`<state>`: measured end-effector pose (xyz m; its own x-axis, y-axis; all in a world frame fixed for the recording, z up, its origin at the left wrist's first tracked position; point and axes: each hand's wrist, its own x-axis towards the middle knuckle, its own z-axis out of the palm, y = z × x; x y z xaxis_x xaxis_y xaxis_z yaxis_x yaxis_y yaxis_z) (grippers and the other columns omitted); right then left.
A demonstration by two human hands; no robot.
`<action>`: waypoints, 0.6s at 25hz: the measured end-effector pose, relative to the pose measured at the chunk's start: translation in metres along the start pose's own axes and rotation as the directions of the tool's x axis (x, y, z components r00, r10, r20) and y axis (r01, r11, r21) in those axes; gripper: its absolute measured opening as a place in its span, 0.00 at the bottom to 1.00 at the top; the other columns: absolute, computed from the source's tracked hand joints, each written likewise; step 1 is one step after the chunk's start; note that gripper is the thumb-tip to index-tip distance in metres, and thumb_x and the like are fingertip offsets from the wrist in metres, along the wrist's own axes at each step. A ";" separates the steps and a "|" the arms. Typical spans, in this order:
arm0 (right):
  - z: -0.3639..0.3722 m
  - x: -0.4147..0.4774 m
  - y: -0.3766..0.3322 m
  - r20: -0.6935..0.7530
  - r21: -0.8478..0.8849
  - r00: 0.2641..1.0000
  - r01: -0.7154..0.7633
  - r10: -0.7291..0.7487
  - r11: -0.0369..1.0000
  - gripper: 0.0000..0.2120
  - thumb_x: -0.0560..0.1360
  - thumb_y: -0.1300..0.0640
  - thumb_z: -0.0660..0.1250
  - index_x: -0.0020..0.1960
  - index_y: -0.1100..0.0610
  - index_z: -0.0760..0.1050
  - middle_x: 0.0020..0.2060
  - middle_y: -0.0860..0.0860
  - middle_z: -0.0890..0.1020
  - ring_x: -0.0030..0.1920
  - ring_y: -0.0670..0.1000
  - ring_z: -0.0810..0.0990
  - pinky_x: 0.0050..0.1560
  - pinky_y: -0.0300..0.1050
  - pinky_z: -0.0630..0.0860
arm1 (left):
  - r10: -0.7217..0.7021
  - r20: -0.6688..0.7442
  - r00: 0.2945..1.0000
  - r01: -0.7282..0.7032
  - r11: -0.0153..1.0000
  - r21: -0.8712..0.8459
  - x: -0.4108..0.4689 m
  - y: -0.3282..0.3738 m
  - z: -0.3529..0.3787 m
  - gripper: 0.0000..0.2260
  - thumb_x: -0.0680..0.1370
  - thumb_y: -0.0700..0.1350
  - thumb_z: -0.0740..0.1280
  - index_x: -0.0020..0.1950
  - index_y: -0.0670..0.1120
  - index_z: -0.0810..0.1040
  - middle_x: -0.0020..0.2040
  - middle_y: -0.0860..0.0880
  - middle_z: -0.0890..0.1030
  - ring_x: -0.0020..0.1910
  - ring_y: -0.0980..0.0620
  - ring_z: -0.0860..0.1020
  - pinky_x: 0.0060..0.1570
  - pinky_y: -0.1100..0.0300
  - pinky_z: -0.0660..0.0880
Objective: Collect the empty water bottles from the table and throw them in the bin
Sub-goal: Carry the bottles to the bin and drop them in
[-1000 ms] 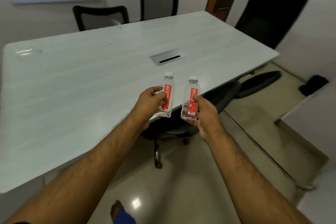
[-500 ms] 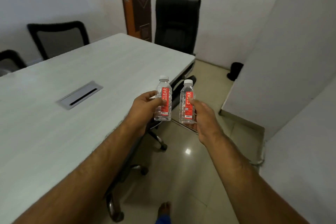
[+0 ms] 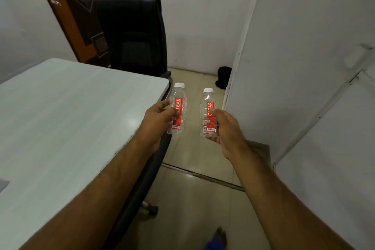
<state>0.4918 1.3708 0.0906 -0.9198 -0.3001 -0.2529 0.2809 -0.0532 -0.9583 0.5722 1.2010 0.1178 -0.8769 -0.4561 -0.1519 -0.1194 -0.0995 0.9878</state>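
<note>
Two small clear water bottles with red labels are held upright, one in each hand. The left hand grasps the left bottle; the right hand grasps the right bottle. A second ago both hung over the worktop; now it lies left of the fingers, with floor beneath. Collection looks done (no bin is clearly visible yet), so finding it comes next.
</note>
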 end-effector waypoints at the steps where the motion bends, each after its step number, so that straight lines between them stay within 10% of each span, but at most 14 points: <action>1: -0.006 0.039 -0.003 -0.012 -0.001 1.000 0.003 -0.003 1.000 0.13 0.79 0.48 0.65 0.61 0.52 0.75 0.54 0.55 0.83 0.52 0.56 0.84 0.46 0.50 0.83 | -0.001 0.004 1.000 0.001 1.000 0.005 0.035 -0.001 0.011 0.17 0.80 0.43 0.65 0.70 0.47 0.74 0.59 0.45 0.82 0.57 0.45 0.81 0.60 0.44 0.78; 15: -0.014 0.493 -0.102 0.021 -0.047 0.999 -0.032 0.033 0.998 0.12 0.80 0.49 0.64 0.62 0.51 0.72 0.54 0.53 0.81 0.51 0.54 0.83 0.47 0.50 0.82 | -0.097 -0.091 0.991 0.102 0.994 0.043 0.479 0.027 0.123 0.20 0.79 0.45 0.67 0.71 0.47 0.72 0.59 0.45 0.81 0.56 0.48 0.82 0.58 0.47 0.79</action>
<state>0.0060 1.2417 0.0614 -0.9039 -0.3218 -0.2817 0.2970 0.0014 -0.9549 0.0922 1.0885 0.0753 -0.8149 -0.5230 -0.2497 -0.2280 -0.1068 0.9678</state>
